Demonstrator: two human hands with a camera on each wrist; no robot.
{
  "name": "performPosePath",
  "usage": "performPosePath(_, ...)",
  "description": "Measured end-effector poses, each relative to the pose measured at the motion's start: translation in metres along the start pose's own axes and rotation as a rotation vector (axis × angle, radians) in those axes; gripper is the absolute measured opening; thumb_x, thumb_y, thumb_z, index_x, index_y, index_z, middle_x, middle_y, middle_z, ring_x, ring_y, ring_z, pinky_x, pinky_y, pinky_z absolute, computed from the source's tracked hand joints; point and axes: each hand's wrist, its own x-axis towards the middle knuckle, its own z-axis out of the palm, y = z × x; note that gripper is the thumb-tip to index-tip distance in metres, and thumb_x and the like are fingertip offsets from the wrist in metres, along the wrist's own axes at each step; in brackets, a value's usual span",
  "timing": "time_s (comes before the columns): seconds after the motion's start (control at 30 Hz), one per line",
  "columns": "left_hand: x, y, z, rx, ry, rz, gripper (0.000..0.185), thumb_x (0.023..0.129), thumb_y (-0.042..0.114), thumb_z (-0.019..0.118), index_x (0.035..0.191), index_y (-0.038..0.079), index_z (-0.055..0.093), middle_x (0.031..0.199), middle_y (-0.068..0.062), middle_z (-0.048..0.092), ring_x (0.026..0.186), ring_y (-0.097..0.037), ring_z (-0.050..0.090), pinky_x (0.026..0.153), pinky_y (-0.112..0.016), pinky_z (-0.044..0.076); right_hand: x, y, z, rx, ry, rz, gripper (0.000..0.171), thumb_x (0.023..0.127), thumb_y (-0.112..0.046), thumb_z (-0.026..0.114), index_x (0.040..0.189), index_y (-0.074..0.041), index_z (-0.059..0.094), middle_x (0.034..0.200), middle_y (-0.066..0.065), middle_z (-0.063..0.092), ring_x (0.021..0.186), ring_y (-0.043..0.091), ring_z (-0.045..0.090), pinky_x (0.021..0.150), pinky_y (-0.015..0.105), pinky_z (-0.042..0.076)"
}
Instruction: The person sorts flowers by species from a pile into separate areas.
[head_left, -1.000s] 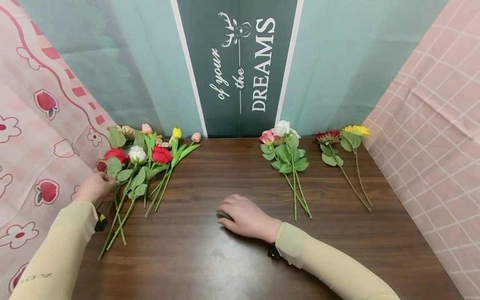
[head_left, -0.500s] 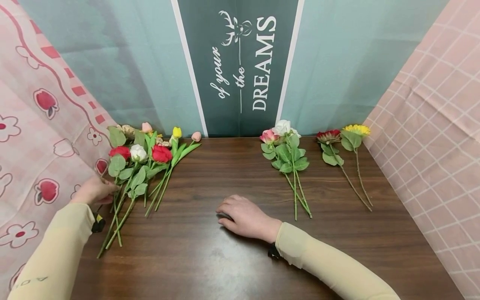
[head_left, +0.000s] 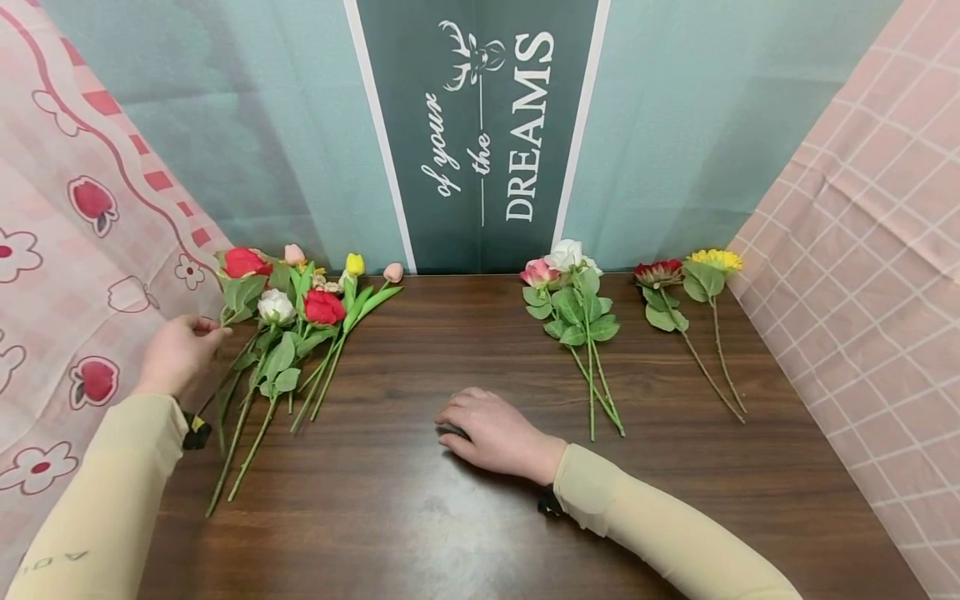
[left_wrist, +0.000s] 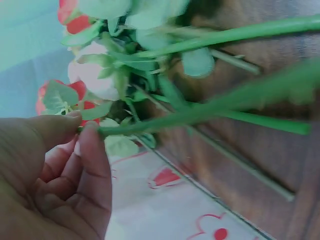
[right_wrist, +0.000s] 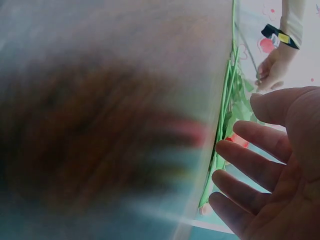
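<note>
My left hand (head_left: pixel 180 353) pinches the green stem (left_wrist: pixel 200 115) of a red rose (head_left: pixel 247 262) between thumb and fingertips, at the left side of the table. That rose is raised over the back of the flower pile. Just to its right lie a white rose (head_left: pixel 277 307) and another red rose (head_left: pixel 324 307), their leaves and stems overlapping. A yellow tulip (head_left: pixel 355 265) and a pink tulip (head_left: pixel 393 273) lie beside them. Mid-table, my right hand (head_left: pixel 495 437) rests on the wood, its fingers relaxed and holding nothing.
On the right side of the table (head_left: pixel 480 533) lie white roses (head_left: pixel 566 253) with a pink rose (head_left: pixel 537 273). Farther right are a dark red flower (head_left: pixel 658 274) and a yellow sunflower (head_left: pixel 715 261). Patterned cloths hang along the left, back and right edges.
My left hand has moved away from me and up, lifting the red rose with its stem out of the pile toward the back. The right hand stays where it was.
</note>
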Motion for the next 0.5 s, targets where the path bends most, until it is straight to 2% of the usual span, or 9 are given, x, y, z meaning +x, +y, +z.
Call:
performPosePath(0.1,0.004,0.009,-0.003,0.010,0.044,0.023,0.036,0.103,0.030,0.060,0.102,-0.006,0.067,0.086,-0.021,0.069,0.076,-0.033,0.060,0.068,-0.043,0.045,-0.001,0.001,-0.001,0.001,0.009,0.005,0.025,0.102,-0.033,0.064,0.118,-0.016,0.073,0.116,-0.003,0.070,0.119,0.019,0.059,0.107,0.037,0.045)
performPosePath(0.2,0.006,0.023,-0.003,-0.012,0.030,0.044,0.040,0.103,0.032,0.061,0.107,-0.007,0.069,0.096,-0.026,0.070,0.079,-0.033,0.062,0.068,-0.041,0.047,-0.002,0.003,-0.003,0.009,0.012,0.008,0.025,0.102,-0.032,0.064,0.118,-0.015,0.073,0.116,-0.002,0.070,0.118,0.019,0.059,0.107,0.038,0.045)
performPosePath(0.27,0.005,0.035,0.000,-0.060,-0.015,0.045,0.042,0.103,0.034,0.060,0.111,-0.006,0.070,0.100,-0.026,0.070,0.079,-0.030,0.064,0.066,-0.037,0.049,-0.003,0.004,-0.006,0.017,0.010,0.013,0.025,0.102,-0.032,0.064,0.119,-0.015,0.073,0.116,-0.002,0.070,0.119,0.020,0.060,0.108,0.038,0.044)
performPosePath(0.33,0.004,0.051,0.009,-0.154,-0.074,0.041,0.046,0.103,0.037,0.061,0.118,-0.006,0.069,0.104,-0.025,0.070,0.079,-0.025,0.067,0.066,-0.033,0.054,-0.004,0.006,-0.009,0.027,0.007,0.024,0.026,0.102,-0.031,0.064,0.120,-0.014,0.073,0.116,-0.001,0.070,0.119,0.020,0.060,0.108,0.038,0.044)
performPosePath(0.43,0.001,0.079,0.032,-0.312,-0.180,0.024,0.050,0.103,0.039,0.062,0.125,-0.005,0.066,0.112,-0.025,0.069,0.082,-0.022,0.070,0.072,-0.034,0.060,-0.006,0.010,-0.012,0.036,0.011,0.051,0.027,0.102,-0.031,0.065,0.121,-0.013,0.073,0.117,-0.001,0.071,0.118,0.020,0.061,0.108,0.037,0.045)
performPosePath(0.5,-0.002,0.099,0.052,-0.422,-0.252,0.019,0.050,0.102,0.038,0.064,0.127,-0.006,0.064,0.116,-0.026,0.068,0.087,-0.023,0.072,0.079,-0.037,0.061,-0.007,0.013,-0.014,0.050,0.024,0.078,0.027,0.102,-0.030,0.065,0.120,-0.012,0.073,0.116,-0.001,0.071,0.116,0.020,0.062,0.106,0.037,0.046)
